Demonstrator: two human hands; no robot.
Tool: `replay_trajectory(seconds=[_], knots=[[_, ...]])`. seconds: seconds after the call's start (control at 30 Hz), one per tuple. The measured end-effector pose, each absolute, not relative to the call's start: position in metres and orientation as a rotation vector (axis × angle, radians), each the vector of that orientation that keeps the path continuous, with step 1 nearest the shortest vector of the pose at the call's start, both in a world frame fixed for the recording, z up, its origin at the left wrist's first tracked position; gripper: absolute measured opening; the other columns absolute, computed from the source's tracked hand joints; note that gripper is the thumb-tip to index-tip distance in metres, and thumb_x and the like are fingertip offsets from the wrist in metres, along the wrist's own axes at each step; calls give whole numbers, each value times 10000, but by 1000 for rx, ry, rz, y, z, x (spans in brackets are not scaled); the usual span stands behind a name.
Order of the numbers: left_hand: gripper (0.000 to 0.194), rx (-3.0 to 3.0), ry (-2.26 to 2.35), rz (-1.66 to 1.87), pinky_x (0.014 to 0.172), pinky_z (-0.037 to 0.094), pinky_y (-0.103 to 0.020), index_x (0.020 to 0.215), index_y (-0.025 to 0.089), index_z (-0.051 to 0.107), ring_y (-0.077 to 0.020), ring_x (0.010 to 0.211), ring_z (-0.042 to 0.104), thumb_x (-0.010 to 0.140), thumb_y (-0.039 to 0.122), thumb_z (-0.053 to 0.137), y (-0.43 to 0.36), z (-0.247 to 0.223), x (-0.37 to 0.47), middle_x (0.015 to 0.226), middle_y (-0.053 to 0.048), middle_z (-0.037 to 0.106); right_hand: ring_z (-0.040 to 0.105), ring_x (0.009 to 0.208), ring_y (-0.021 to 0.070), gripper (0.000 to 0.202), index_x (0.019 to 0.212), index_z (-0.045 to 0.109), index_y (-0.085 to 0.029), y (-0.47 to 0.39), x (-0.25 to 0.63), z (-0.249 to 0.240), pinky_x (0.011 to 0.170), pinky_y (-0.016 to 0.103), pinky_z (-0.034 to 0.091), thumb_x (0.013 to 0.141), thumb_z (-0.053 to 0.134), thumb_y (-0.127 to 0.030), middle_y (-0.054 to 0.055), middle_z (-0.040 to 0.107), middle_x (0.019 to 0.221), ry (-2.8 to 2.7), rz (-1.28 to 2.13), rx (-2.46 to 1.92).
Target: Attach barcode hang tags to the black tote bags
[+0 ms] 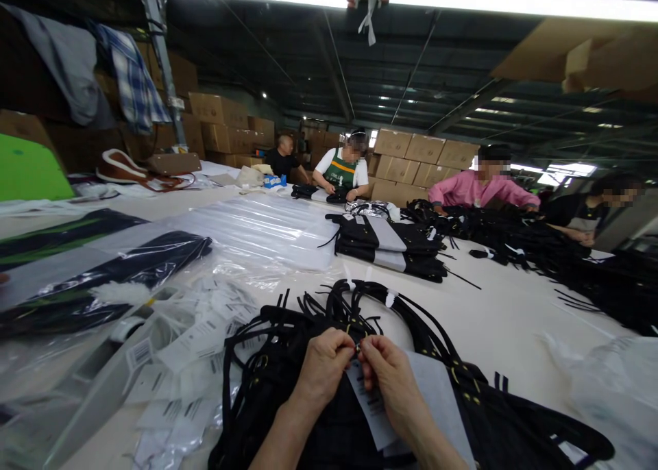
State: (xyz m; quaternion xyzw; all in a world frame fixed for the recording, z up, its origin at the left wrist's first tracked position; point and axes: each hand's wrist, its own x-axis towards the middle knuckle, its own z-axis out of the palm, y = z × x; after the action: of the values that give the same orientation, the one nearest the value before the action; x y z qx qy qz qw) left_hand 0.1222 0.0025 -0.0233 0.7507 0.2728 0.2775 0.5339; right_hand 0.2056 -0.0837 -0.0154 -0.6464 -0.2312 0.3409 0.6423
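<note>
My left hand (325,362) and my right hand (388,370) meet fingertip to fingertip, both closed in a pinch. Between them is the string of a white hang tag (369,405), mostly covered by the fingers. The tag hangs below, partly behind my right hand. Under both hands lies a pile of folded black fabric goods (329,422) with long straps and brass-coloured eyelets. White ties (391,297) bind the looped black straps just beyond. A pale grey sheet (436,394) lies across the black goods, to the right of my right hand.
Many printed white tags (190,347) spill around a grey plastic holder (92,388) at left. Clear plastic bags (257,230) cover the table beyond. Another black stack (385,244) lies ahead. Several co-workers stand along the far side, with cartons (406,158) behind. Crumpled plastic (611,381) lies right.
</note>
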Motion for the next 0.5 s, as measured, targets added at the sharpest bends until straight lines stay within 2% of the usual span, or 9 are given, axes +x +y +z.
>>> replay_trajectory(seconds=[0.5], knots=[[156,1860,654,633,515,370,-194,586,166,568,-89,531,492,664,134,437,2,-22,121,621,26,506,372,327,34,384,642,492,-159,-84,209,-20,328,149,296,617,628,-517,-77,458,425,-546,744,-1498]])
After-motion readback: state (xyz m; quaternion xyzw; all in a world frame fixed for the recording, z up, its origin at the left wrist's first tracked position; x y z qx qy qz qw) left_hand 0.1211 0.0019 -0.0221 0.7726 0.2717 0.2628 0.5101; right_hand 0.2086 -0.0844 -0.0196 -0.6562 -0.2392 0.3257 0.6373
